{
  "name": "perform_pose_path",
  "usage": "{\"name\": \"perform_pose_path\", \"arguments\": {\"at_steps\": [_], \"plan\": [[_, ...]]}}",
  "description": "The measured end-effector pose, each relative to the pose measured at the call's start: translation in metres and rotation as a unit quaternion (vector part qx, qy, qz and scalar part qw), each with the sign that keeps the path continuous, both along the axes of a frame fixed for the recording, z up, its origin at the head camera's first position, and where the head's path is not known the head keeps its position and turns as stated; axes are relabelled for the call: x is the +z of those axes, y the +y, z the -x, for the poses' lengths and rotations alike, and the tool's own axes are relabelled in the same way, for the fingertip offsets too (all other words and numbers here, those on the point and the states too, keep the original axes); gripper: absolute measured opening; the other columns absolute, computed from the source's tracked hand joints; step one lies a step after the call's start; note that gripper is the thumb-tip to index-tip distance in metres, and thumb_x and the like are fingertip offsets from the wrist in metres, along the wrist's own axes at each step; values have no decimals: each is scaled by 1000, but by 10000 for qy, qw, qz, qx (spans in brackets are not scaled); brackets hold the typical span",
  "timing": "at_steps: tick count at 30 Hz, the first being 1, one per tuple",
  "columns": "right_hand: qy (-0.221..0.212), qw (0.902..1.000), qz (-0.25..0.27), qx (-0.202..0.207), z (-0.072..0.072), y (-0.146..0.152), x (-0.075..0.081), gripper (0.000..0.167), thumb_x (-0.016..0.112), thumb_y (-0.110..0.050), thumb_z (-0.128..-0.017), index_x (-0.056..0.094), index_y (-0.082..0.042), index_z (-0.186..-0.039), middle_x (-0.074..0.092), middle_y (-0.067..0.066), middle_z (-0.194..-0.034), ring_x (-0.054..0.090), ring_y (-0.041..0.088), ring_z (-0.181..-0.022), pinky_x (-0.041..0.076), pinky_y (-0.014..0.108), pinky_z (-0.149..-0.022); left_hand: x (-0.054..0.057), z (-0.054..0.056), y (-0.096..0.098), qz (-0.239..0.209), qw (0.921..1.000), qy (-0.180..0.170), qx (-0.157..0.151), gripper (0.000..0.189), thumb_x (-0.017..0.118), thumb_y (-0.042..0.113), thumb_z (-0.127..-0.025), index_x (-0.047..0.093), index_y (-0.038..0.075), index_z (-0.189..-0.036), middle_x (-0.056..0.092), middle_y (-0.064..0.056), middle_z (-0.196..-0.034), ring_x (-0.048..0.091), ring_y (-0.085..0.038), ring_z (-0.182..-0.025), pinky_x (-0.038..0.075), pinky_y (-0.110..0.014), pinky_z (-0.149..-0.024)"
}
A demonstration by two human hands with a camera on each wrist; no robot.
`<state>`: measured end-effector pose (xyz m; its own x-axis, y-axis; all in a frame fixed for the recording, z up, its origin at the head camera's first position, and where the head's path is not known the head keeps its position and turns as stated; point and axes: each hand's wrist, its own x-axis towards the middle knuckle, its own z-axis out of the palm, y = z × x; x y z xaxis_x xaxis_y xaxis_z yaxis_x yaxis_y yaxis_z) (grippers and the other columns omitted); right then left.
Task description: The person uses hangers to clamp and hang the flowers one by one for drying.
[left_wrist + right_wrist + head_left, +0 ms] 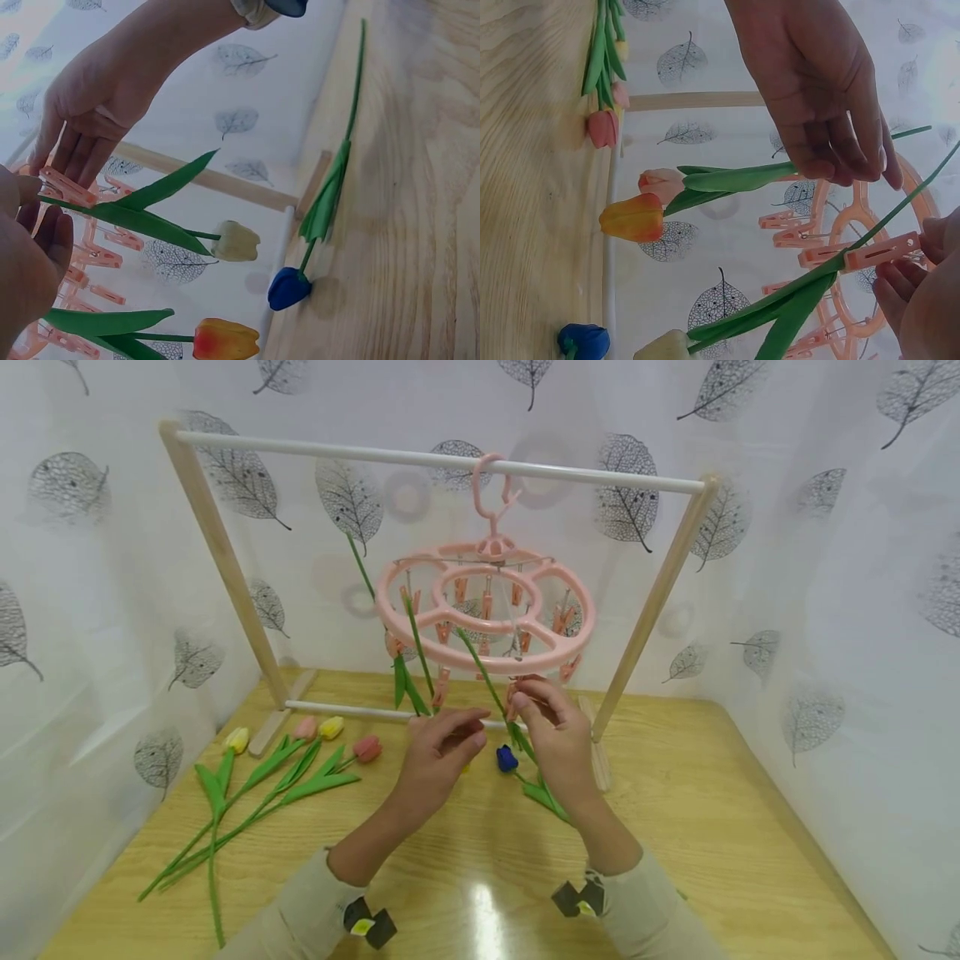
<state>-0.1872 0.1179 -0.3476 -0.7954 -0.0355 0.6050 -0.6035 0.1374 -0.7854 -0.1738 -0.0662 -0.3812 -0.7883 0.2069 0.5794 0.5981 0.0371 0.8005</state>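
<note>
At lower right, a clip (881, 253) is pinched by the right hand (934, 300) across the slanting white tulip (759, 309); the left hand (821, 94) is loose.

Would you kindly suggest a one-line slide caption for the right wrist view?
Right hand pinching a pink clip at the stem of a cream tulip, left hand nearby.

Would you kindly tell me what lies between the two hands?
Between the left hand and right hand, the right wrist view shows a slim green tulip stem and a pink plastic clothespin that the right hand pinches.
</note>
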Motion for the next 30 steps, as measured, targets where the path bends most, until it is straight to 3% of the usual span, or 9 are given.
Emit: {"name": "perform_pose_path", "arguments": {"at_steps": [6,12,17,24,30], "plan": [[-105,9998,-45,-150,0,2,-1,28,64,-23,-101,69,-4,-121,69,9,-119,66,19,-110,54,26,-94,2,0,-2,5,9998,161,109,27,63,6,-99,67,5,-126,66,-10,-109,62,-16,-97,55,-23,-84],[-131,9996,-29,-247,-2,3,-1,29,64,-23,-101,68,-3,-122,67,7,-126,62,16,-118,52,29,-101,6,-1,-5,162,9986,240,434,25,64,11,-99,68,11,-124,65,-9,-110,62,-16,-96,55,-25,-83],[-243,9990,-84,-373,-3,7,-4,29,63,-23,-101,68,-2,-121,65,11,-129,59,14,-121,51,26,-100,12,1,-8,170,9960,601,635,26,65,10,-99,68,13,-124,64,-6,-112,61,-16,-97,54,-25,-85],[-330,9968,-267,-671,-7,21,-10,29,64,-25,-101,69,-5,-121,64,4,-130,57,11,-123,51,21,-96,36,8,-10,155,9907,1151,705,28,66,8,-98,69,10,-126,58,-4,-121,59,-17,-95,55,-25,-79],[-540,9943,-438,-803,-11,40,-20,27,63,-25,-101,69,-6,-119,65,7,-128,60,8,-117,51,17,-95,54,14,-12,623,9859,1341,785,30,63,13,-100,67,12,-130,53,-5,-130,59,-15,-91,55,-25,-72]]}}
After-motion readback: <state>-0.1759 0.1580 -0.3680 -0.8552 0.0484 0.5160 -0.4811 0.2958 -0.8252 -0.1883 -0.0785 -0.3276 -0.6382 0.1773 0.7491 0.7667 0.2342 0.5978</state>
